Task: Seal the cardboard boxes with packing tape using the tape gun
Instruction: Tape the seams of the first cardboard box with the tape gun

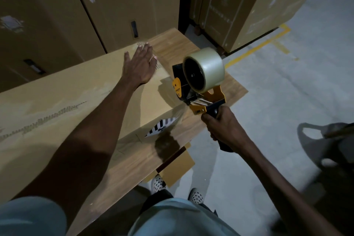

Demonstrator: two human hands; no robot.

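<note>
Here, the cardboard box (80, 99) is lying flat on a wood-grain board (182, 44), and everything else is sitting around that box. The left hand (140, 63) is pressing down on the box's top near its far right corner, fingers straight and spread wide. Just off the box's right edge, the right hand (222, 127) is gripping the black handle of the tape gun (199, 90), fingers curled tightly around it. A roll of clear tape (204, 69) is riding on the gun, and a strip of tape (177, 119) is stretching from the gun's mouth to the box's right end face, beside a black-and-white striped label (162, 125). Behind the box, tall cartons (115, 5) are standing upright.
</note>
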